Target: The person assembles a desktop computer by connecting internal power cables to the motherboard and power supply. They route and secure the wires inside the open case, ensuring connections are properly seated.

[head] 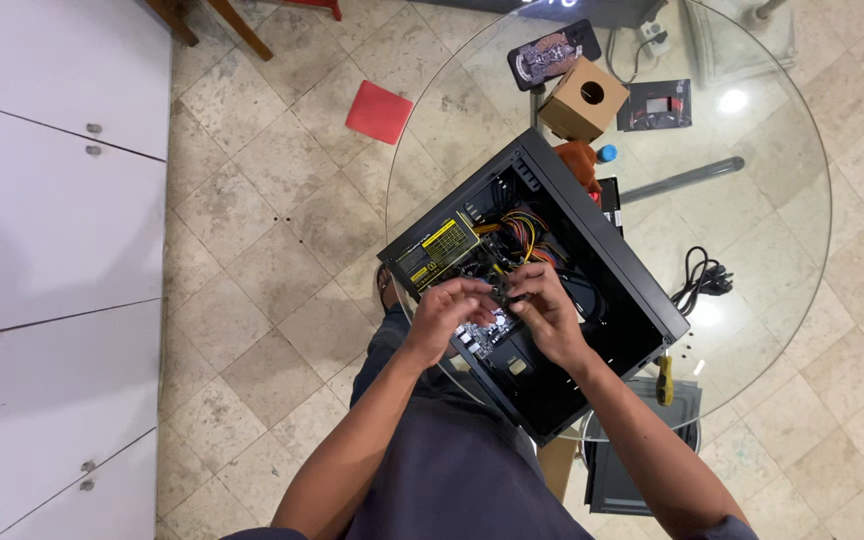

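Round and glass-topped, the table (782,210) stands on a tiled floor (252,250), its near rim right at the person's waist. An open black computer case (602,290) fills its near-left part, one corner overhanging the rim; bare glass lies to the right around a coiled black cable (702,278). Inside the case sit a power supply (437,250), yellow and orange wires (520,232) and a circuit board (487,330). Left hand (449,305) and right hand (542,300) meet over the board, fingers pinched narrow on something too small to make out.
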